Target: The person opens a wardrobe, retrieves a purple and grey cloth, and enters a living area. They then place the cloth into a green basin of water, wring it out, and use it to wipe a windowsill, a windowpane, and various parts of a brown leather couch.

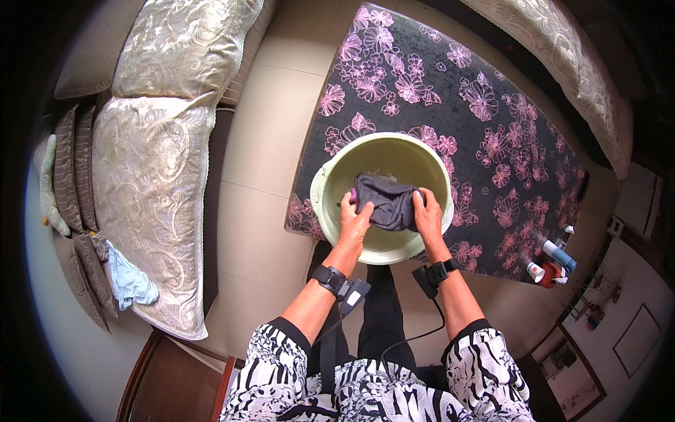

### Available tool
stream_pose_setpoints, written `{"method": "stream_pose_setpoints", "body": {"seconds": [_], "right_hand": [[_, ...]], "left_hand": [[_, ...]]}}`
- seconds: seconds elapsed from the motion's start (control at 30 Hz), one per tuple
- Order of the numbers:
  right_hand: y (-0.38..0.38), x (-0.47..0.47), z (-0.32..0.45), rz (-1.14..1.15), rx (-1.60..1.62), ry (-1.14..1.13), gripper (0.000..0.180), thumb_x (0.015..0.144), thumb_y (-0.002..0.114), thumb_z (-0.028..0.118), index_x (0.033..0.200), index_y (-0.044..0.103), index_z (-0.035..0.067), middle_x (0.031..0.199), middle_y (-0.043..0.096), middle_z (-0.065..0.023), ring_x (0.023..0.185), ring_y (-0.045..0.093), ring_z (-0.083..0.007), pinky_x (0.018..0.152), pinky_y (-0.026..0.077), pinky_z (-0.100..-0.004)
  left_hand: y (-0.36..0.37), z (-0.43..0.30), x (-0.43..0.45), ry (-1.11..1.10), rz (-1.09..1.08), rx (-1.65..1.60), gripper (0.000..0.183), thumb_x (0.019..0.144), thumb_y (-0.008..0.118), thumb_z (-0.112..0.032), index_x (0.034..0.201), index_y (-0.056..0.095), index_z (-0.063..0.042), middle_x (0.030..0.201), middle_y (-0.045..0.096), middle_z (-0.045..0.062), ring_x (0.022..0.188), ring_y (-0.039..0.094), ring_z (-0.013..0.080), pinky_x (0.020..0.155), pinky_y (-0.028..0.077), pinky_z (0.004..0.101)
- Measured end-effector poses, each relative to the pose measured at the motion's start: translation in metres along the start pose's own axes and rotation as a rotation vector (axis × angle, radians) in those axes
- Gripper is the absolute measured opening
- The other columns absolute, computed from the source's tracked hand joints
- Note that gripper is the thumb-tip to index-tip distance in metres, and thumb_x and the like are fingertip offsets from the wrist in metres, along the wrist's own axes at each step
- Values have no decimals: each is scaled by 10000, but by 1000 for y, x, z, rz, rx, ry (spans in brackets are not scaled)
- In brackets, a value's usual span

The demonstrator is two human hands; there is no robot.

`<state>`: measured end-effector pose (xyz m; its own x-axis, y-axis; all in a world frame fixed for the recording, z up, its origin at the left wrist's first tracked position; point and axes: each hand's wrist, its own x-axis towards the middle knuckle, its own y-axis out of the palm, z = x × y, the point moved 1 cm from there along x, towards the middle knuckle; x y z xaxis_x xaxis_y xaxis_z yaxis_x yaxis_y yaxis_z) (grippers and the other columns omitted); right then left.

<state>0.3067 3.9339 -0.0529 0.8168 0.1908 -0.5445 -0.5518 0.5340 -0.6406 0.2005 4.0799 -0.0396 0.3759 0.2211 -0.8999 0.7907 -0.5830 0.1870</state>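
A pale green plastic basin stands near the front edge of a low table with a dark flowered tablecloth. Over its inside, a dark grey piece of cloth is stretched between my two hands. My left hand grips the left end, thumb on top, and a small purple patch shows by its fingertips. The right end is pinched between thumb and fingers of my right hand. The skin of my left hand looks wet. How much water the basin holds is hard to make out.
On the flowered tablecloth, a white paper cup and a blue-and-white bottle stand at the right corner. A sofa with a shiny cover is at left, bearing a light blue cloth. A cable hangs from my right wrist strap.
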Motion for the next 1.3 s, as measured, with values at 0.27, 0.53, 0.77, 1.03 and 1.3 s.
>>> {"method": "stream_pose_setpoints", "body": {"seconds": [0.27,0.53,0.77,1.03,1.3], "right_hand": [[44,-14,25,302,-638,-237,887,588,778,265,1341,311,281,1409,208,-152,1243,281,-422,849,404,-549],[65,18,7,332,-376,15,585,628,606,67,1186,482,191,1118,485,-209,1046,485,-386,878,413,-446],[10,-24,46,121,-121,-535,246,607,571,2,835,616,81,1021,537,-121,923,484,-347,789,420,-402],[-20,-78,101,190,12,-737,219,524,569,-65,710,555,49,957,560,-57,942,463,-329,799,414,-402],[-2,-84,115,122,-22,-635,185,699,665,201,823,592,86,1152,501,-69,1023,445,-345,856,401,-431]], "left_hand": [[-19,10,20,-143,-10,44,773,858,531,-244,1416,-3,-223,1434,184,95,1288,248,283,935,281,589],[-16,18,27,-198,35,7,819,846,526,-438,1407,-40,-249,1449,109,104,1314,137,364,933,215,657],[2,-1,6,-267,52,-179,857,770,554,-593,1382,59,-254,1416,175,120,1268,192,451,894,273,674],[4,-5,9,-217,297,-503,213,804,639,-254,941,554,-115,797,591,27,673,583,144,599,504,283],[2,4,-7,-158,172,-608,257,804,621,-288,850,558,-43,747,563,68,621,580,197,555,498,324]]}}
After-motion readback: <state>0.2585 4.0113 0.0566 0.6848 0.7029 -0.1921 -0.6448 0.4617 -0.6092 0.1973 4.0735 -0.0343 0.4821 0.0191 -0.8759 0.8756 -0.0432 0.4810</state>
